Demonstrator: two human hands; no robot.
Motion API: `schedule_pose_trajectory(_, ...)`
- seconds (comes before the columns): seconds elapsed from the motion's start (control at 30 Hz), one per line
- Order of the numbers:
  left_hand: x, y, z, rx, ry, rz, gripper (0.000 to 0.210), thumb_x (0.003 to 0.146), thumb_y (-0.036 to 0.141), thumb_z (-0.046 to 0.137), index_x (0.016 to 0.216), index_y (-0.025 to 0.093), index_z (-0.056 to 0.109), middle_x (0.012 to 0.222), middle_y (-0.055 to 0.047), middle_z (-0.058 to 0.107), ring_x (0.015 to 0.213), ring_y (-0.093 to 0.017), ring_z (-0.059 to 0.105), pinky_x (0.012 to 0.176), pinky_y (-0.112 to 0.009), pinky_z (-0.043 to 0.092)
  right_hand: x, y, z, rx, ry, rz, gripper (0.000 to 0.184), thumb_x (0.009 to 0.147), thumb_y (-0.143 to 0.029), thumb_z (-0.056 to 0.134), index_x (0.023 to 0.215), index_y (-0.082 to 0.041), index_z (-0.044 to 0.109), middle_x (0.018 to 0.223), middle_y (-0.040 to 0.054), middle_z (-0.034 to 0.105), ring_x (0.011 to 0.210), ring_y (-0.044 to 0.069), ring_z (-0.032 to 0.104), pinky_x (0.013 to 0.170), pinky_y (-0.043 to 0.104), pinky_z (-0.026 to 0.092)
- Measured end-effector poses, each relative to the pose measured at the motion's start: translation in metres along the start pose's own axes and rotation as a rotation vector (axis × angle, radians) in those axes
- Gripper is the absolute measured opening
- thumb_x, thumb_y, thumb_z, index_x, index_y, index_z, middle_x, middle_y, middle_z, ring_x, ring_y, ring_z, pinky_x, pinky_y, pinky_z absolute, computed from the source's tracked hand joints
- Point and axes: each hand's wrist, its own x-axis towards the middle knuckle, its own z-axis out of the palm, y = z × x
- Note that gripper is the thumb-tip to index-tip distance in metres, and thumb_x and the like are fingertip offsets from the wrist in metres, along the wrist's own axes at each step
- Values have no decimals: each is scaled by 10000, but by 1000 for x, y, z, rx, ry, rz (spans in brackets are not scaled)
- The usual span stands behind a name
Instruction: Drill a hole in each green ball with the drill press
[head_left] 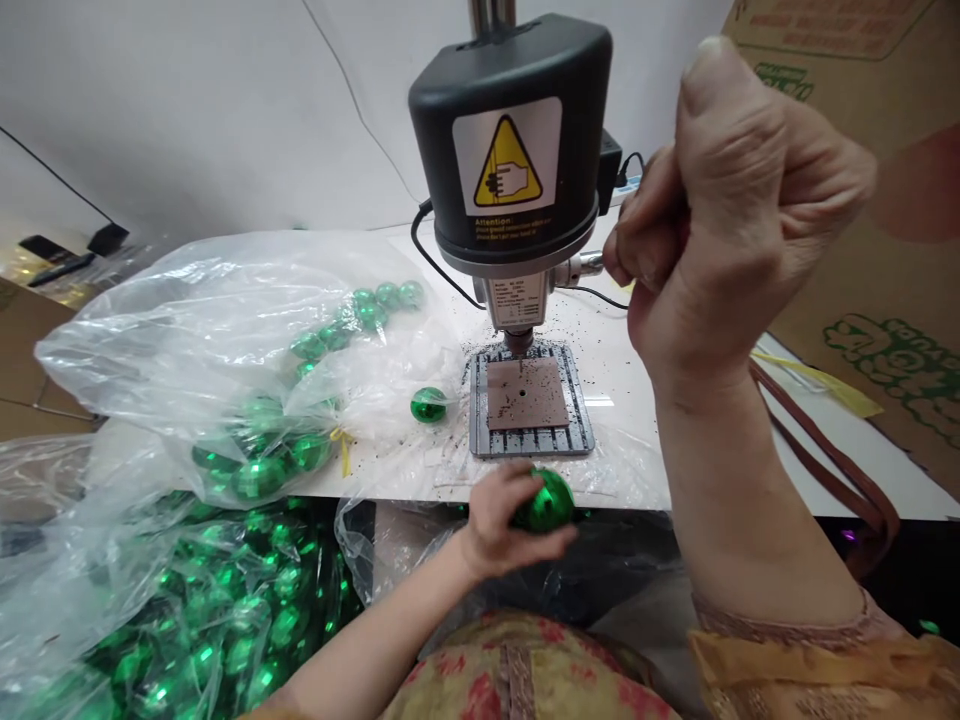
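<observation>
Mid-batch, I'd guess: green balls (247,640) heaped lower left, more in a clear bag (150,310), a loose ball (428,405) mid-frame; can't tell which are finished. Left hand (495,515), lower centre, has its grip round another ball (551,498), short of the drill press (510,130). Right hand (739,200), upper right, is curled closed; can't tell round what. Room-wise, bag and cardboard box (862,160) crowd the sides; the best gap's at the table's (619,350) front edge.

Workshop: drill press (510,140) at 12 o'clock, chip-littered base plate (581,437), carton (862,265) at 2, bagged green balls (225,605) at 8.
</observation>
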Motion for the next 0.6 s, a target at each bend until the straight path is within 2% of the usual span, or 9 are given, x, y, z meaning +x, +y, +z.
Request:
schedule_pose_trajectory(0.1, -39, 15, -6, 115, -331, 143, 568, 797, 480, 794, 1266, 225, 599, 1015, -136, 737, 760, -233, 711, 609, -340, 593, -1, -1, 0, 0, 6, 16, 565, 888, -578, 587, 483, -201, 470, 401, -51, 330, 350, 47, 306, 406, 300, 206)
schedule_pose_trajectory(0.17, -53, 17, -13, 155, -420, 128, 551, 807, 519, 775, 1255, 245, 610, 1051, -135, 744, 775, -243, 718, 625, -360, 604, -1, -2, 0, 5, 18, 18, 531, 891, -512, 622, 486, -203, 472, 403, -55, 336, 351, 51, 312, 412, 307, 200)
schedule_pose_trajectory(0.23, -53, 11, -24, 146, -342, 113, 522, 808, 538, 767, 1231, 273, 614, 1060, -112, 742, 810, -242, 723, 643, -360, 616, -2, -3, -1, 8, 17, 30, 474, 912, -362, 638, 494, -202, 482, 412, -59, 340, 357, 55, 325, 416, 306, 200)
schedule_pose_trajectory(0.3, -39, 0, -39, 186, -127, 59, 362, 859, 425, 739, 1173, 290, 618, 1005, -73, 734, 828, -224, 719, 661, -350, 617, -3, -3, -1, -5, 15, 41, 441, 930, -201, 586, 500, -201, 489, 415, -61, 339, 363, 55, 343, 424, 298, 211)
schedule_pose_trajectory(0.33, -29, -7, -48, 238, 13, -16, 262, 888, 335, 701, 1132, 280, 622, 965, -58, 721, 836, -215, 712, 686, -350, 612, -3, -4, -1, -13, 19, 44, 439, 931, -147, 550, 499, -201, 487, 414, -61, 336, 366, 54, 347, 428, 295, 216)
schedule_pose_trajectory(0.4, -5, -27, -67, 382, 267, -259, 151, 905, 199, 607, 1048, 242, 629, 907, -47, 680, 869, -207, 685, 774, -367, 586, -4, -4, 0, -16, 30, 40, 445, 927, -129, 521, 490, -202, 481, 409, -58, 327, 364, 54, 340, 431, 296, 211)
schedule_pose_trajectory(0.43, 7, -38, -76, 451, 331, -383, 130, 899, 190, 585, 1013, 223, 637, 905, -53, 661, 871, -205, 663, 793, -366, 565, -4, -4, 0, -12, 36, 39, 447, 926, -150, 532, 485, -201, 480, 405, -58, 323, 362, 53, 332, 429, 297, 204)
schedule_pose_trajectory(0.5, 25, -63, -90, 510, 272, -552, 154, 866, 227, 611, 1013, 208, 655, 962, -69, 652, 875, -212, 626, 786, -356, 536, -4, -3, -1, 4, 31, 41, 441, 920, -169, 550, 482, -193, 500, 405, -57, 326, 360, 45, 332, 424, 291, 206)
schedule_pose_trajectory(0.6, 38, -93, -99, 454, -6, -592, 332, 790, 273, 706, 1115, 215, 679, 1032, -81, 666, 939, -246, 620, 833, -379, 527, -3, -1, -3, 25, 13, 15, 436, 913, -144, 553, 479, -179, 525, 392, -54, 337, 350, 37, 350, 411, 273, 224)
